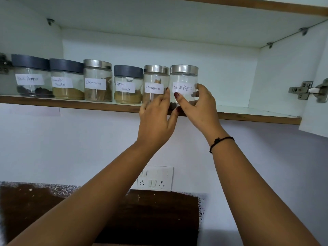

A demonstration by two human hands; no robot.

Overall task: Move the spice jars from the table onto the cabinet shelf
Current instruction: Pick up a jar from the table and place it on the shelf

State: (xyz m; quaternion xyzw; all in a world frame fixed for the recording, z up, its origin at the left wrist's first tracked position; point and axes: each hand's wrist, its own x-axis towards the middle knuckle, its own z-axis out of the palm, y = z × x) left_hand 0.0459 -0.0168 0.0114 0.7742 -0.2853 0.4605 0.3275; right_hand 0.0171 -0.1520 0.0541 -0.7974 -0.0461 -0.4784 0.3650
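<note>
Several labelled glass spice jars stand in a row on the cabinet shelf [248, 116]. At the right end is a steel-lidded jar labelled Black Pepper [183, 80]. My right hand [197, 105] grips it low on its right side, thumb across the front. My left hand [156, 118] reaches up between this jar and the steel-lidded Cinnamon jar [154, 82], with its fingers on the Black Pepper jar's left side. Further left stand a Garam Masala jar [126, 86], a second Cinnamon jar [97, 80], a Coriander Powder jar [66, 80] and another Black Pepper jar [31, 77].
The shelf to the right of the jars is bare up to the cabinet side wall. An open cabinet door with a metal hinge [308, 90] hangs at the far right. Below, a switch plate [154, 179] is on the wall above a dark wooden board [142, 219].
</note>
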